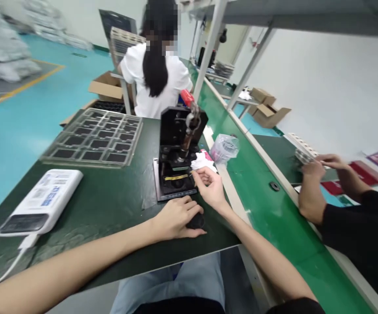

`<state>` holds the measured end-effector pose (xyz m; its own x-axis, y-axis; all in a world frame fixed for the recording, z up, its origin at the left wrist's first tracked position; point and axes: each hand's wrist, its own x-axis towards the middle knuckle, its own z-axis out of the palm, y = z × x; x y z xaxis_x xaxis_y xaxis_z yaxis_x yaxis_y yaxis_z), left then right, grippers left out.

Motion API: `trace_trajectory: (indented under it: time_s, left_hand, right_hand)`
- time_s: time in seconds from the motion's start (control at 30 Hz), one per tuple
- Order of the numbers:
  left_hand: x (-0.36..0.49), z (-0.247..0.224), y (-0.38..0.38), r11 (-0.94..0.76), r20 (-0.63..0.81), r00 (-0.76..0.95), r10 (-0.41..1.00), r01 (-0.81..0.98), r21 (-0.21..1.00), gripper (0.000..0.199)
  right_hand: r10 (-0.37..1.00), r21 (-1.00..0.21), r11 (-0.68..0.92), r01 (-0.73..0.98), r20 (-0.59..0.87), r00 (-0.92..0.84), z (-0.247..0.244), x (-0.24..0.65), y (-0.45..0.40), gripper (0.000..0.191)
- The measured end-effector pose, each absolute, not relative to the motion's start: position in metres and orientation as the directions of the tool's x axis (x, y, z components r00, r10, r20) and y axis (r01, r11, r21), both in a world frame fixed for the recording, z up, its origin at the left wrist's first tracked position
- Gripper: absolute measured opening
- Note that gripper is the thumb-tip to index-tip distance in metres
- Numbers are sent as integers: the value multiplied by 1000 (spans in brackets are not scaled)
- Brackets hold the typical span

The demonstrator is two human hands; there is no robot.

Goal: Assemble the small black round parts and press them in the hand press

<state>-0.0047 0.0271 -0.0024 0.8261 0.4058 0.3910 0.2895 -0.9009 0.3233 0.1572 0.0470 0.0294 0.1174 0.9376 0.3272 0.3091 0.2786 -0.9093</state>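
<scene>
Left hand cupped over black round object; right hand thumb-forefinger pinching, item unclear, just beside black press fixture.

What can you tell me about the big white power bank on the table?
The power bank is a flat, white, plastic-looking block lying on the dark green bench top. Its top has a printed label with small writing and blue patches. A dark panel sits at its near end, where a white cable joins and trails away toward the lower left.
</scene>
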Motion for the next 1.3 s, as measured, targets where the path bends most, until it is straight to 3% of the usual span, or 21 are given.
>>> trace_trajectory:
  time_s: [0.7, 1.1, 1.3]
  left_hand:
    - [-3, -8, 24, -893, 388, 822, 417, 292, 342, 43]
    - [-6, -4, 23, -897, 407, 816, 411, 282, 341, 40]
    - [-9, -3, 26, -900, 434, 804, 406, 268, 345, 33]
  right_hand:
    - [947, -901, 288, 324, 317, 40, 4, 139, 64, 32]
    - [885, -796, 422, 435, 465, -10, 8, 132, 65, 23]
    - [921, -833, 340, 436, 389, 25, 5, 127, 70, 21]
